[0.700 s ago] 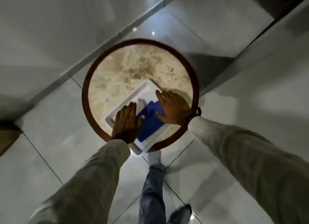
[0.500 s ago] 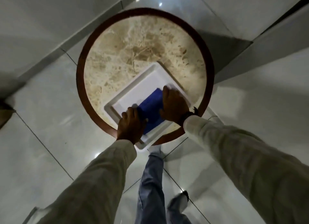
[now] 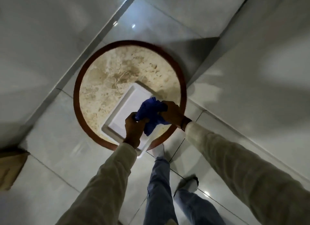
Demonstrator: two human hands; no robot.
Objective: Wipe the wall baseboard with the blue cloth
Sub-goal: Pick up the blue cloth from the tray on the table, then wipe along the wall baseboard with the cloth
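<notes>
1. Two hands are closed on the blue cloth [image 3: 151,114] at once: the left hand [image 3: 133,130] is clenched on its near-left end, the right hand [image 3: 172,113] is pinched on its far-right corner.
2. The cloth is seen bunched and lifted between them, with a tail hanging down at the near side, above the white tray [image 3: 120,117].
3. The tray is set on the round marble bench [image 3: 109,83], its near corner overhanging the dark wooden rim.
4. The cloth's long axis is stretched from one hand to the other, running near-left to far-right, roughly square to the tray's length.
5. No gap is left between cloth and hands; both are touching it, so neither hand can be called nearer. The pick-up is judged done, the wiping not yet begun.
6. One baseboard [image 3: 94,45] is seen as a grey band running diagonally along the foot of the wall, beyond the bench and to the left, well apart from the cloth; another band [image 3: 251,139] lies to the right.
7. Either way, the cloth must be carried away from the bench and down to floor level, by whichever hand takes it over, it is judged.
8. Some motion blur is noted, so the finger detail cannot be told exactly.
</notes>
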